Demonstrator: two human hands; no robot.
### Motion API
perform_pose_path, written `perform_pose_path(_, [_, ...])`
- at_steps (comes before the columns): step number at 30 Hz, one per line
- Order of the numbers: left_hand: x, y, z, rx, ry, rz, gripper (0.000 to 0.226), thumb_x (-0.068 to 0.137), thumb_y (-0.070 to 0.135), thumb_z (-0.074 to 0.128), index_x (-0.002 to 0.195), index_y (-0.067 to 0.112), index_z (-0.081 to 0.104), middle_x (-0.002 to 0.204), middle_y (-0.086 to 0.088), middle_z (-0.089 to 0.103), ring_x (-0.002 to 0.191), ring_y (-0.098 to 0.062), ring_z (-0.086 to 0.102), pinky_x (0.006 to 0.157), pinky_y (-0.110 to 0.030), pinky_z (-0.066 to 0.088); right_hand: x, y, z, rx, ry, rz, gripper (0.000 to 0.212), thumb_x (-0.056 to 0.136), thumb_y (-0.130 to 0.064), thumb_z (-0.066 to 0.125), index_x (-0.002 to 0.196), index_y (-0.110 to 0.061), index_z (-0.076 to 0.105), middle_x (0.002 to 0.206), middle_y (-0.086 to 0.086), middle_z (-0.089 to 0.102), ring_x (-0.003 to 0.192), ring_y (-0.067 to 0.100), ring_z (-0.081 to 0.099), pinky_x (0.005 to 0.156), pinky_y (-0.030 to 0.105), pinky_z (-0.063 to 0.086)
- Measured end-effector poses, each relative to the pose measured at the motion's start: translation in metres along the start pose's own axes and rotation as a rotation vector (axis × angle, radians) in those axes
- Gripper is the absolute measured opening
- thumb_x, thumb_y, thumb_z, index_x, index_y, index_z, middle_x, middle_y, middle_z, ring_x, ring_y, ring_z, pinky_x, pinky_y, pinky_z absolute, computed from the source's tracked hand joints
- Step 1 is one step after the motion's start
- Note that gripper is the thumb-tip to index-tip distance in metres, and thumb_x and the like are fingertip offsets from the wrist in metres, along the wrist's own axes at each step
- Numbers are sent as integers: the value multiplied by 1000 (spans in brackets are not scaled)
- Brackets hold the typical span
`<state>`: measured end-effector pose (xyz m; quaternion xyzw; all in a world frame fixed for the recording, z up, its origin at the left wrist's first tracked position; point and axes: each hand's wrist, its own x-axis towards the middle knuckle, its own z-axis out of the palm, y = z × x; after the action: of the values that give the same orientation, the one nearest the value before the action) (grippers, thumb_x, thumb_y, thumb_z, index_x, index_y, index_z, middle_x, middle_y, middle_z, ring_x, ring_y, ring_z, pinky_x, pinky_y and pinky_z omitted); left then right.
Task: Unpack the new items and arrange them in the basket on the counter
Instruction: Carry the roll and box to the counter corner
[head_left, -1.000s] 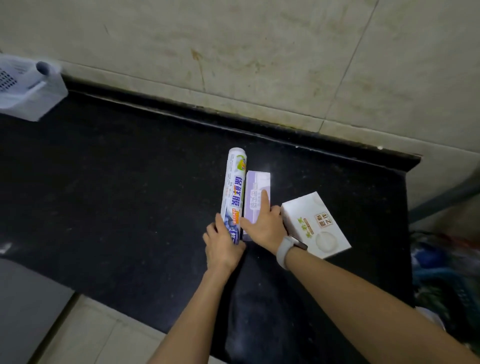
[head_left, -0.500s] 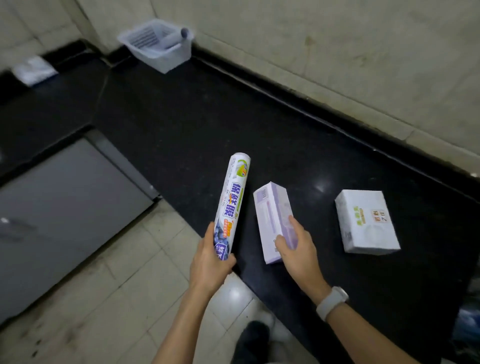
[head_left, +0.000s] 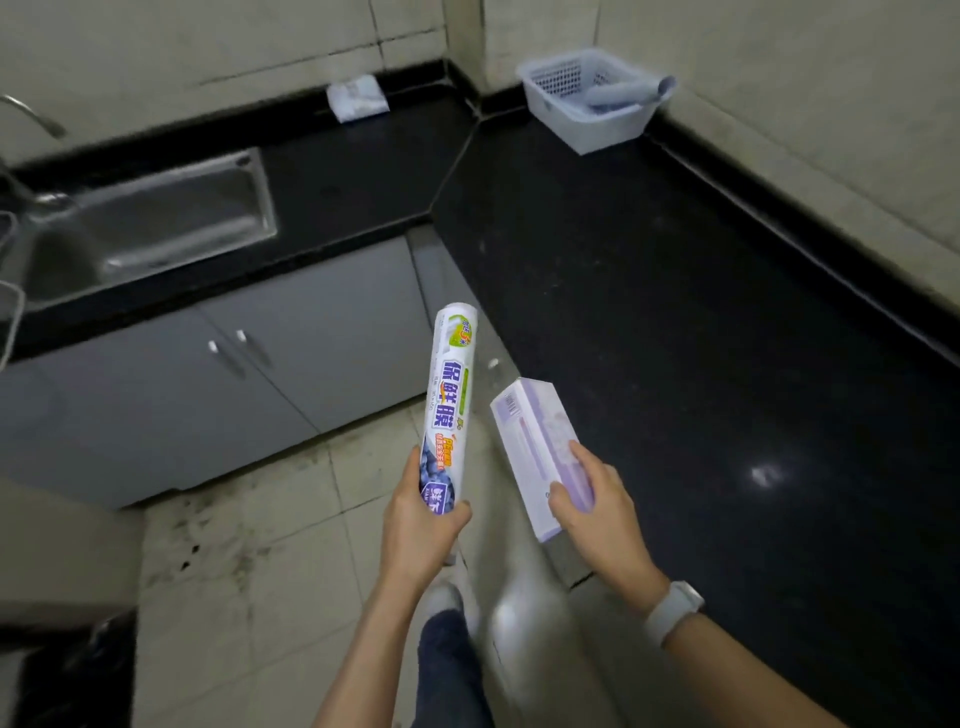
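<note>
Left hand (head_left: 415, 525) fingers wrapped round the cling film roll (head_left: 449, 410), right hand (head_left: 602, 512) clamping the lilac box (head_left: 535, 441); basket (head_left: 587, 104) well apart on the surface (head_left: 675, 312).

The light was dim and soft; a small white glare shone on the glossy black stone counter (head_left: 675, 322). Edges curved, slightly blurred.

I see a white roll (head_left: 449, 410) printed with blue lettering and blueberries, and a pale lilac box (head_left: 540, 447). The counter (head_left: 675, 322) is glossy black; the perforated basket (head_left: 587, 104) is white.
</note>
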<state>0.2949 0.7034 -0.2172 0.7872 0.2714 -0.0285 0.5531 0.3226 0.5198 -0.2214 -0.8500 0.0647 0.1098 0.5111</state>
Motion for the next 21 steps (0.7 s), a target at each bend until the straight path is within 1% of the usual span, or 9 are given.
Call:
perform_pose_path(4, [83, 11, -55, -33, -5, -5, 74, 69, 6, 67, 133, 31, 40, 95, 12, 62, 70, -12, 61, 33, -16, 44, 60, -48, 52, -28, 24, 3, 54, 84, -24, 55, 135, -23, 36, 123, 4, 43, 103, 17, 47, 90, 26, 36])
perform_pose_path(6, [122, 19, -83, -12, -7, 19, 73, 69, 6, 68, 132, 30, 41, 90, 22, 60, 72, -5, 61, 38, -13, 45, 88, -74, 76, -24, 29, 15, 54, 84, -22, 56, 135, -21, 37, 125, 9, 45, 105, 20, 48, 94, 28, 36])
perform_pose_path(9, [178, 35, -114, 26, -24, 49, 71, 69, 8, 68, 132, 25, 41, 93, 17, 61, 74, 2, 60, 47, -6, 43, 128, -109, 106, 5, 36, 15, 53, 85, -21, 57, 135, -19, 38, 123, 8, 44, 106, 18, 47, 92, 28, 38])
perform_pose_path(11, [215, 46, -124, 41, -22, 44, 68, 69, 9, 68, 130, 28, 42, 88, 22, 60, 67, 5, 60, 46, -10, 45, 152, -127, 120, 24, 54, 9, 53, 85, -20, 56, 134, -19, 37, 125, 6, 43, 109, 18, 47, 90, 29, 40])
perform_pose_path(13, [250, 58, -126, 36, -33, 28, 70, 69, 11, 68, 130, 31, 41, 85, 26, 57, 66, 1, 60, 45, -22, 51, 179, -140, 129, 23, 73, 1, 53, 85, -21, 56, 135, -21, 37, 126, 6, 43, 104, 13, 45, 86, 25, 38])
perform_pose_path(16, [302, 72, -118, -11, -76, 6, 74, 70, 9, 69, 133, 32, 38, 90, 20, 59, 70, -6, 60, 43, -27, 53, 225, -149, 136, 18, 85, 15, 55, 85, -25, 56, 136, -23, 35, 128, 3, 42, 105, 10, 43, 90, 26, 38])
perform_pose_path(17, [319, 76, -114, -34, -95, 13, 74, 70, 7, 69, 134, 29, 39, 97, 13, 63, 73, -7, 61, 48, -28, 55, 242, -152, 137, 29, 81, 26, 56, 86, -26, 55, 137, -24, 33, 130, 3, 41, 107, 11, 44, 92, 27, 39])
perform_pose_path(19, [356, 83, -105, -48, -128, 41, 73, 70, 4, 70, 134, 22, 40, 111, 0, 65, 81, -10, 63, 70, -34, 57, 282, -158, 139, 63, 77, 35, 56, 86, -28, 54, 138, -26, 31, 133, 2, 39, 112, 14, 46, 96, 33, 45])
perform_pose_path(21, [395, 97, -97, -24, -150, 70, 71, 69, 4, 71, 132, 21, 43, 110, 2, 64, 82, -6, 63, 72, -26, 56, 327, -166, 140, 105, 90, 39, 55, 87, -28, 54, 137, -27, 31, 134, 3, 40, 112, 15, 47, 95, 34, 48])
